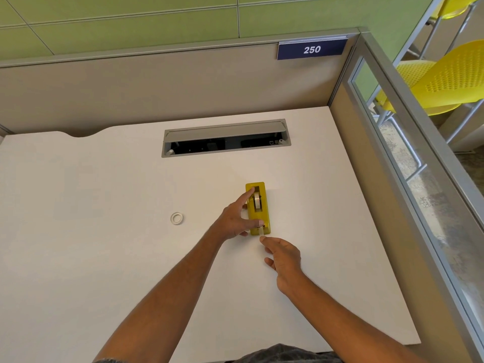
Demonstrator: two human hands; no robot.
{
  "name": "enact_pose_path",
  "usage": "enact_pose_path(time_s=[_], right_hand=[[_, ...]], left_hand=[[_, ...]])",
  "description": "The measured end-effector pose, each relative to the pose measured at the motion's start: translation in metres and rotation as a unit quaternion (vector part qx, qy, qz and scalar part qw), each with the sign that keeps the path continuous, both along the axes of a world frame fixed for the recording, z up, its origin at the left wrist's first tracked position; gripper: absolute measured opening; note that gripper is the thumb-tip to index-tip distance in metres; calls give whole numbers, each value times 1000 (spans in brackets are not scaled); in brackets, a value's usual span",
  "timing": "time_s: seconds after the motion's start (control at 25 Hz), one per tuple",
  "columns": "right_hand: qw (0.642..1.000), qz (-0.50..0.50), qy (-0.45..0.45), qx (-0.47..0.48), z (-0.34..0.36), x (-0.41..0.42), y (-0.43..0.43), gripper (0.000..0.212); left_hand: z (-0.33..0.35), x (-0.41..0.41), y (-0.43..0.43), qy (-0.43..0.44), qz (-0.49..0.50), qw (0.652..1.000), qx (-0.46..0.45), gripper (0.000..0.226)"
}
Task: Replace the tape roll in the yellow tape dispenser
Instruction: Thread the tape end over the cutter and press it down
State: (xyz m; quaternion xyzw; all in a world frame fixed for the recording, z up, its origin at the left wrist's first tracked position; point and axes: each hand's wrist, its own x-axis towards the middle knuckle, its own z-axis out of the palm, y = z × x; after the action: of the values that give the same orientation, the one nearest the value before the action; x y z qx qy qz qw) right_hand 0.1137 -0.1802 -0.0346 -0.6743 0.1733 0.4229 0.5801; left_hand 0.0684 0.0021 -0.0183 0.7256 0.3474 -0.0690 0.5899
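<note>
The yellow tape dispenser (262,205) stands on the white desk (104,258), a tape roll (257,200) seated upright in its slot. My left hand (237,220) grips the dispenser from its left side, forefinger on the far end and thumb at the near cutter end. A short strip of clear tape (261,231) runs from the cutter end toward me. My right hand (281,254) sits just in front of the dispenser, its fingertips pinched at that strip's end. A small white ring, a tape core or thin roll (176,218), lies flat on the desk to the left.
An open grey cable hatch (225,138) is set into the desk behind the dispenser. Beige partition walls close the back and right sides; a blue sign reads 250 (311,49). Yellow chairs (445,85) stand beyond the right partition.
</note>
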Motion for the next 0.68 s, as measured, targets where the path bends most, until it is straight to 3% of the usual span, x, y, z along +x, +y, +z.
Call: enact_pose_path(time_s=[0.68], right_hand=[[999, 50, -19, -4, -12, 0, -21, 11]], left_hand=[[7, -2, -4, 21, -17, 1000, -6, 106]])
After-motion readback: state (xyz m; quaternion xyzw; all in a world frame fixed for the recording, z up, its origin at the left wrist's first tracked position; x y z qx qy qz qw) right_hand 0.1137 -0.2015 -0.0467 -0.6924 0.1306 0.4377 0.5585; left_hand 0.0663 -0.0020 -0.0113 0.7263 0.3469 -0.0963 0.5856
